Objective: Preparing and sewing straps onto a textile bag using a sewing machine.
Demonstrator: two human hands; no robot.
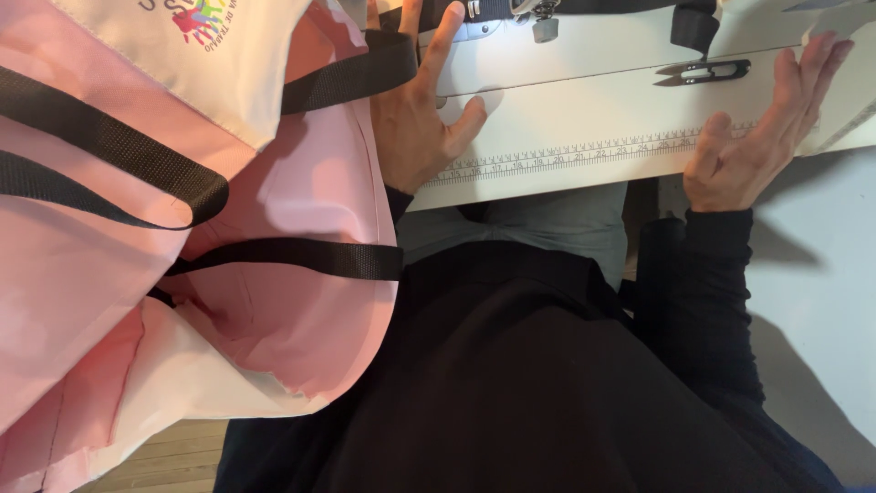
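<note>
The left hand lies flat and spread on the white bench, its fingers against the edge of the pink tote bag, which spills off the bench to the left and down over the lap. One black webbing strap runs just under its fingertips; three more strap runs cross the bag. The right hand rests open near the bench's front edge, holding nothing. A single black thread snip lies beyond it, long axis left to right, nearer the right hand.

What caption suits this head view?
Left hand beside pink bag, right hand flat on white sewing table.
</note>
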